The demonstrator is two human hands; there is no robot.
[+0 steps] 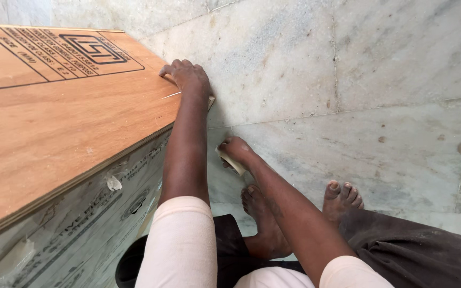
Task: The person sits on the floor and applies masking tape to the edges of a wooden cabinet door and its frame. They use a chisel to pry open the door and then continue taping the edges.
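My left hand (189,77) rests palm down on the far corner of a brown plywood board (54,122), fingers curled over its edge. Below the board's side edge, my right hand (236,152) is closed around a roll of pale tape (231,161), held close to the wrapped side of the board (97,213). A thin pale strip lies across the board's corner beside my left hand.
The board lies over a panel wrapped in printed film with torn bits of tape. A pale marble floor (358,69) with grout lines spreads to the right. My two bare feet (342,194) and dark trouser legs are at the bottom.
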